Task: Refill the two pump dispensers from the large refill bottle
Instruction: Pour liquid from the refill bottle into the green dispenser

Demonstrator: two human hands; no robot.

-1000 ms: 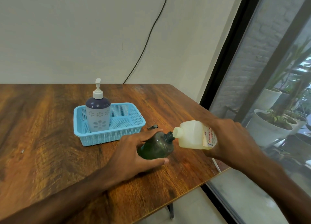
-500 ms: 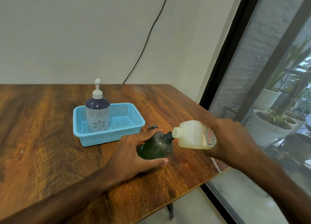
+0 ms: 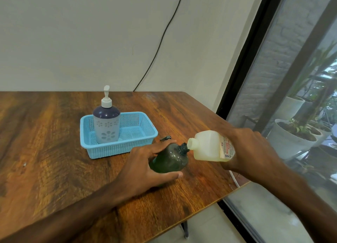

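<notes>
Left of the basket (image 3: 118,148) and behind it the desk (image 3: 45,142) lies bare, wide enough for a hand. Inside the basket a pump dispenser (image 3: 106,126) fills the left half; the right half is open. In front-right of the basket, the left hand (image 3: 144,169), green bottle (image 3: 169,160), refill bottle (image 3: 206,146) and right hand (image 3: 255,151) block the way.

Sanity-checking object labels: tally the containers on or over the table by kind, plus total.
Pump dispensers: 2, the navy dispenser and the green dispenser, pump off
Refill bottle: 1
Blue basket: 1
Total: 4
</notes>
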